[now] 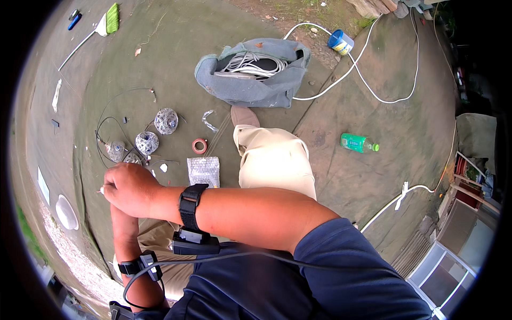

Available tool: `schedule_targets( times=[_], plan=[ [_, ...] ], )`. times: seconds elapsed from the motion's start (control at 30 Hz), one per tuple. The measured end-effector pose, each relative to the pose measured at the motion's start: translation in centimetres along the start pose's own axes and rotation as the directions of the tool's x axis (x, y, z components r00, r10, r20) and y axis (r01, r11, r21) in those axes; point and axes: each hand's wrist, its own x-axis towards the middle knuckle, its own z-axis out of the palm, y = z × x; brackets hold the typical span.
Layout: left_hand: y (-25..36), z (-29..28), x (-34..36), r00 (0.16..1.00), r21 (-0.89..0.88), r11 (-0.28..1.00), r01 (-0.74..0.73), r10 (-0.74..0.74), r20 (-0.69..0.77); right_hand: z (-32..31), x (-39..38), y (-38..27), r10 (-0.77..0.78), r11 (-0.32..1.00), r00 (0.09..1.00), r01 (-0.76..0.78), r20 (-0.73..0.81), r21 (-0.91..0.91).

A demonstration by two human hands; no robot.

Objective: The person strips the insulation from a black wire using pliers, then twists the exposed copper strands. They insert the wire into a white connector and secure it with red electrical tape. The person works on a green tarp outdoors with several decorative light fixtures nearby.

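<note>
My right hand (130, 188) reaches across my body to the left, its fingers curled closed. A small pale tip sticks out at its far left side; what it belongs to is hidden. My left forearm (126, 232) rises from the lower left, and the left hand lies behind the right one, its fingers out of sight. Just beyond the hands are several round, silvery wrapped balls, among them a far ball (166, 121), a middle ball (146, 143) and a left one (116, 151). Thin black cable (97, 130) loops beside them on the ground sheet.
A reddish tape roll (199, 146) and a bubble-wrap packet (204, 172) lie near my knee. Ahead stands a grey fabric bag (242, 93) holding coiled white cable (256, 65). Rightward are a green bottle (356, 143), a blue bucket (340, 42) and trailing white cable. A broom (111, 20) lies far left.
</note>
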Motion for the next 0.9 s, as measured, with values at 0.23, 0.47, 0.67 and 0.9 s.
schedule_targets(
  times=[0.23,0.47,0.67,0.9],
  plan=[
    [-0.5,2.0,1.0,0.984,-0.004,1.000,-0.007,0.006,-0.176,-2.9,-0.9,-0.6,0.020,1.000,0.999,-0.020,-0.028,-0.022],
    [1.0,3.3,1.8,0.983,0.035,0.999,0.042,-0.035,-0.182,-5.7,0.4,-0.9,0.042,0.999,0.997,-0.041,-0.071,0.012],
    [3.9,3.8,2.5,0.982,0.116,0.991,0.067,-0.045,-0.182,-6.1,1.6,-1.9,0.048,0.997,0.996,-0.043,-0.073,0.065],
    [6.3,4.6,4.7,0.972,-0.208,0.966,-0.156,0.112,-0.206,-10.5,5.2,-0.5,0.042,0.994,0.980,-0.021,-0.196,0.108]
  ],
)
